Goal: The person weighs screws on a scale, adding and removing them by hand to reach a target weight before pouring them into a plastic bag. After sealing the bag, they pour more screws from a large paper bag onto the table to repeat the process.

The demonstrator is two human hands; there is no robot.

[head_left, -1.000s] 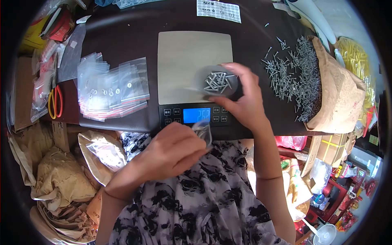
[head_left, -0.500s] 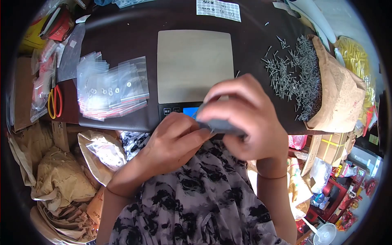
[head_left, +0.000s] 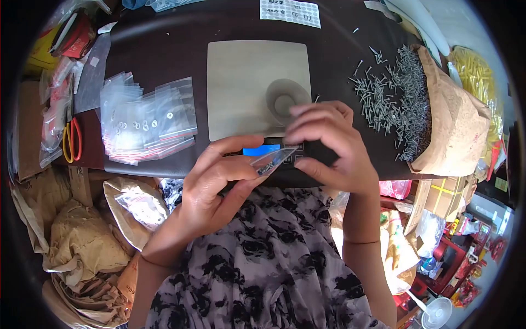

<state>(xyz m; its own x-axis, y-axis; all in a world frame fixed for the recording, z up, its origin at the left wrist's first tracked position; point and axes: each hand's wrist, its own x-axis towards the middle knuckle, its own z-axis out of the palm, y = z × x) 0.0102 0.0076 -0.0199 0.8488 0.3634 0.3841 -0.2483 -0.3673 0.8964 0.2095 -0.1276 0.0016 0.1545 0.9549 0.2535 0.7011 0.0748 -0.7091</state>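
Cup (head_left: pixel 285 102) now on scale (head_left: pixel 235 82), emptied, screws (head_left: pixel 266 169) inside bag (head_left: pixel 277 158)

Tilted clear bag (head_left: pixel 274 160) holds screws (head_left: pixel 267 169), cup (head_left: pixel 286 100) on scale (head_left: pixel 241 82).

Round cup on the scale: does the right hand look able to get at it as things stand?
Probably yes: the right hand looks empty, its fingers spread right by the round cup on the scale, and nothing visible blocks the way.

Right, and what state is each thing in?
Small bag: held in left hand, screws inside.
Right hand: open, holding nothing.
Cup: on the scale, no screws visible in it.
Scale display: lit, partly covered.
Plastic bags: flat, fanned out, overlapping.
Paper bag: lying open beside loose screws.
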